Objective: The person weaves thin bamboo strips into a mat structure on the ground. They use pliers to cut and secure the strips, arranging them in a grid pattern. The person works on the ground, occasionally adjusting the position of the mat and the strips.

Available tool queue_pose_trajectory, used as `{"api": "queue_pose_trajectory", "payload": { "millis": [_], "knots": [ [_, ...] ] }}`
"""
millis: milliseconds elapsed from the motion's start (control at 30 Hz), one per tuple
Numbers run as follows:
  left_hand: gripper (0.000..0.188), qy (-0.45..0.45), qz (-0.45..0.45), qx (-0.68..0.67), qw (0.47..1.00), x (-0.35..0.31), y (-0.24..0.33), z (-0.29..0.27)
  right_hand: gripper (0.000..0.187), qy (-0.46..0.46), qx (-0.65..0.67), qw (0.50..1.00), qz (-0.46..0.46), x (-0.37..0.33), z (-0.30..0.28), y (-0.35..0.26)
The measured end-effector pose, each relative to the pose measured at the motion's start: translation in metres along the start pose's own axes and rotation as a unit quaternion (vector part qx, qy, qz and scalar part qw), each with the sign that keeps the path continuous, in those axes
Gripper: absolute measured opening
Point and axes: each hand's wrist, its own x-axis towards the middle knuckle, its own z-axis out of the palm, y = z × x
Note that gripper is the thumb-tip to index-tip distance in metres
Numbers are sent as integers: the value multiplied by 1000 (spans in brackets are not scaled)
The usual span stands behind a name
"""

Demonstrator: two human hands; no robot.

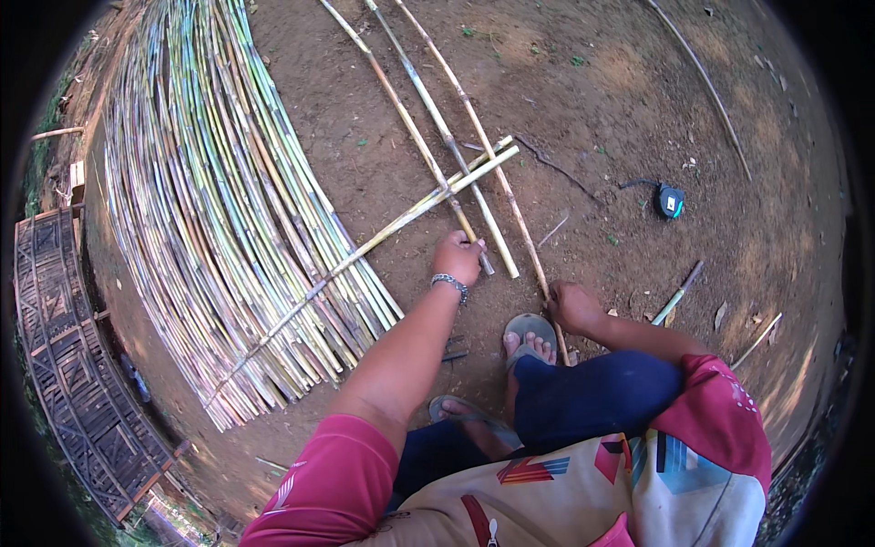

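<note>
My left hand (458, 258) is closed around the near end of a thin bamboo pole (401, 109), the leftmost of three that stretch away from me. My right hand (576, 307) grips the rightmost pole (488, 141) near its lower end, beside my foot. Between them lies the middle pole (427, 96), untouched. Two pale crosspieces (478, 171) cross these poles a little beyond my left hand. One crosspiece continues left across a wide row of bamboo poles (219, 210) laid side by side on the soil. How the poles overlap under and over each other is partly unclear.
A black and teal tape measure (670, 201) lies on the dirt to the right. A short green bamboo piece (677, 292) and thin sticks (756, 340) lie near my right arm. A long thin stick (702, 73) lies far right. A dark slatted panel (82, 337) stands left.
</note>
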Motion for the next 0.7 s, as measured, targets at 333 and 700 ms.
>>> {"api": "queue_pose_trajectory", "payload": {
  "millis": [333, 700],
  "knots": [
    [15, 15, 20, 45, 999, 12, -22, -1, 37, 127, 237, 961, -64, 111, -36, -43],
    [24, -21, -58, -194, 979, 2, -8, 15, 45, 67, 227, 968, -77, 166, -61, -98]
  ]
}}
